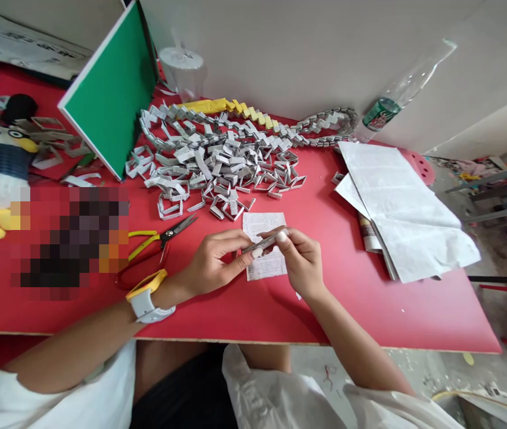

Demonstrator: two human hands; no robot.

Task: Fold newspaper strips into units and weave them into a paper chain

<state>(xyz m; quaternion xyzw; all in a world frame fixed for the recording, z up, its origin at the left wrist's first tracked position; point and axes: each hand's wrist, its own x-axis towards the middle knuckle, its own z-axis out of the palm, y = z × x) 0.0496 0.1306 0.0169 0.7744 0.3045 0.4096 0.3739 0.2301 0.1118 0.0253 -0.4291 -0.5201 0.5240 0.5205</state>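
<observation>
Between my two hands I hold a narrow folded strip of printed paper, tilted up toward the right. My left hand pinches its left end with thumb and fingers. At the other end, my right hand presses it between thumb and forefinger. Below the strip a small printed paper sheet lies flat on the red table. Scissors with yellow handles lie partly open to the left of my left hand. Beyond my hands is a heap of folded paper links.
A linked paper chain runs along the wall, partly yellow. At right lie large paper sheets and a leaning plastic bottle. Left stand a green board, a lidded cup and a plush toy. A blurred patch hides something.
</observation>
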